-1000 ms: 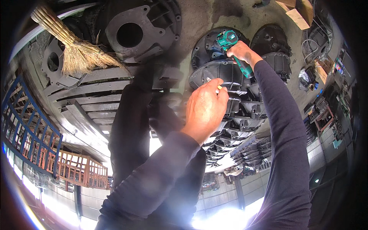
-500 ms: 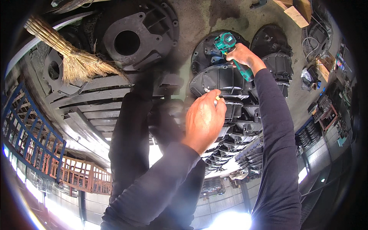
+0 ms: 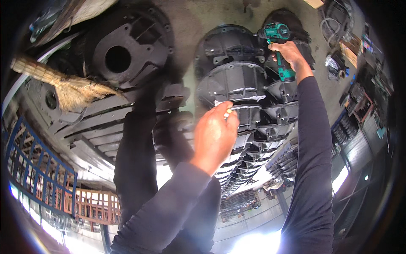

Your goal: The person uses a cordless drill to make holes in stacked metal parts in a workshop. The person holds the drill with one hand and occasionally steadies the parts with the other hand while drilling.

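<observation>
My right hand [image 3: 292,55] is wrapped round the grip of a green and black cordless drill [image 3: 275,33], its nose pointing left. The tool is over the right side of the dark cast metal housings. My left hand [image 3: 215,137] pinches something small, white and yellow, mostly hidden by the fingers; its kind I cannot make out. The fingertips are close to the lower rim of a black ribbed housing [image 3: 231,82], and whether they touch it I cannot tell. Another round housing [image 3: 229,42] lies just beyond it.
Long rows of stacked housings [image 3: 277,112] run along the right. At the left, a large housing with a round hole [image 3: 99,51] lies by a straw broom [image 3: 78,91] and wooden slats [image 3: 99,114]. A blue metal rack [image 3: 38,165] stands at the far left.
The drill in my right hand has moved right, away from the round far housing, and its nose now points left. My left hand has shifted slightly left and down. The view has shifted too.
</observation>
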A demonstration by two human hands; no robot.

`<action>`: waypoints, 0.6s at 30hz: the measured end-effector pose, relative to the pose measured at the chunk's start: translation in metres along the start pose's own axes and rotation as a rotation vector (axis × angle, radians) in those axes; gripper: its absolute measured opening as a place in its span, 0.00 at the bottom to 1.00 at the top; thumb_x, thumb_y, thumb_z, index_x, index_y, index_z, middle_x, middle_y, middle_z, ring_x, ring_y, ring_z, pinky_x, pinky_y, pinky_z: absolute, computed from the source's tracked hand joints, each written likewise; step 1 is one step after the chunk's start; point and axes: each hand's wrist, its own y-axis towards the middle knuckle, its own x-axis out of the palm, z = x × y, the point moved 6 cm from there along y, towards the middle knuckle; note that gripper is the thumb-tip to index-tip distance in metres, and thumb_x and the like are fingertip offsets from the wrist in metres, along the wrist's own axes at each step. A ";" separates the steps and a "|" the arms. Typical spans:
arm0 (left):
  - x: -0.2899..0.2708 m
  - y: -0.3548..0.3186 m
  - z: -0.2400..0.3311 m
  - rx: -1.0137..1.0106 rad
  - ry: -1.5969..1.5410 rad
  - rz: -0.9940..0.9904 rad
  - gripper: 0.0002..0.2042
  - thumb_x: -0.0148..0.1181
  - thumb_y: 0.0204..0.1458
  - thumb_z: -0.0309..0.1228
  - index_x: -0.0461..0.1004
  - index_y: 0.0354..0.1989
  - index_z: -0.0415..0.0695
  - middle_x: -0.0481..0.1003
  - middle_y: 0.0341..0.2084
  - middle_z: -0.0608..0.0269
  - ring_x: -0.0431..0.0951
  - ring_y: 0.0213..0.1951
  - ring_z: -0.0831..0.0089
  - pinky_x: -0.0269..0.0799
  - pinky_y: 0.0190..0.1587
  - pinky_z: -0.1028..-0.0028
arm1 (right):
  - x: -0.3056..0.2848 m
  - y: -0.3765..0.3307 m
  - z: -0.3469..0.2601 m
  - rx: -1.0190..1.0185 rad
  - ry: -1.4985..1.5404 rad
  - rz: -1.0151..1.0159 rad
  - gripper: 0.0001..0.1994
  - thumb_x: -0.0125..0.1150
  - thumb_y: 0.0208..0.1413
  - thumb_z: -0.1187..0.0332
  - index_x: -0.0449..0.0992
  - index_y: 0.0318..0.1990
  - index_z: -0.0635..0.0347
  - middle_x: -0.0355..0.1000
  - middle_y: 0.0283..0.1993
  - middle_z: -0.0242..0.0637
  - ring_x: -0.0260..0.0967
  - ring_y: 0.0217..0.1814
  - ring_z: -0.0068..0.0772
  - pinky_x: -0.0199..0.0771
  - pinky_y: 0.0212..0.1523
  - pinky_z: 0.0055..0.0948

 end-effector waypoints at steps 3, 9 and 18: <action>0.002 0.000 0.001 0.045 0.074 0.010 0.19 0.56 0.60 0.35 0.77 0.55 0.36 0.82 0.38 0.47 0.84 0.36 0.60 0.77 0.43 0.66 | -0.026 0.004 0.036 0.126 0.052 0.054 0.13 0.72 0.51 0.64 0.80 0.37 0.66 0.78 0.29 0.40 0.75 0.26 0.32 0.75 0.31 0.33; 0.009 -0.002 -0.006 -0.058 0.047 -0.044 0.18 0.55 0.60 0.33 0.78 0.54 0.35 0.82 0.32 0.49 0.81 0.31 0.65 0.75 0.38 0.67 | -0.032 0.002 0.073 0.180 0.184 0.083 0.14 0.73 0.50 0.65 0.81 0.41 0.64 0.77 0.32 0.40 0.76 0.27 0.32 0.77 0.29 0.33; 0.016 -0.009 -0.004 -0.110 0.064 -0.100 0.18 0.55 0.60 0.33 0.77 0.55 0.36 0.80 0.27 0.53 0.79 0.27 0.72 0.74 0.36 0.71 | -0.012 0.009 0.087 0.184 0.162 0.101 0.15 0.72 0.49 0.66 0.81 0.40 0.68 0.78 0.34 0.42 0.76 0.28 0.33 0.78 0.31 0.34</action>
